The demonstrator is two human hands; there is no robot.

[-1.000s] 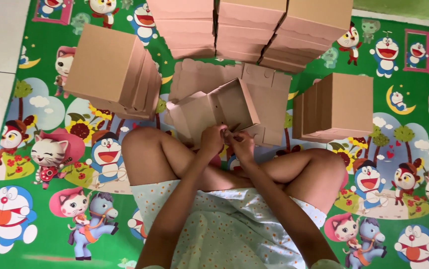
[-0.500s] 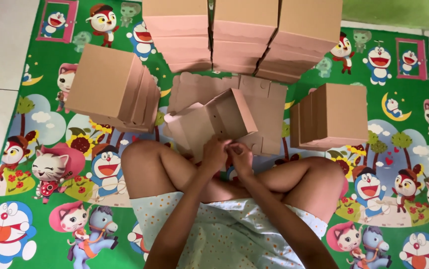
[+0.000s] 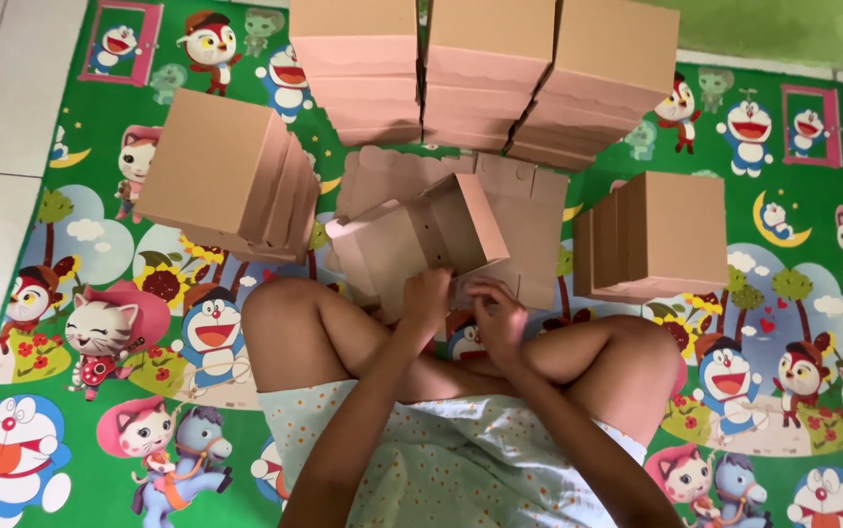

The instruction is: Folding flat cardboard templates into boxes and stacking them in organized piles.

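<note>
Both hands, left (image 3: 425, 296) and right (image 3: 496, 315), are pinching the near flap of the half-folded cardboard box (image 3: 421, 240) at mid-mat (image 3: 69, 225) over the flat blanks (image 3: 519, 210); grip narrow, so the flap risks creasing or slipping its slot.

A half-folded cardboard box (image 3: 421, 244) of plain light brown sits at the middle of the scene, just beyond the person's crossed legs; it is tilted, its flat panel leaning to the left and one side wall raised on the right; small round holes show on the panel; its near edge is pinched by the left hand (image 3: 424, 298) and the right hand (image 3: 496, 315), both closed on the card, close together.
</note>
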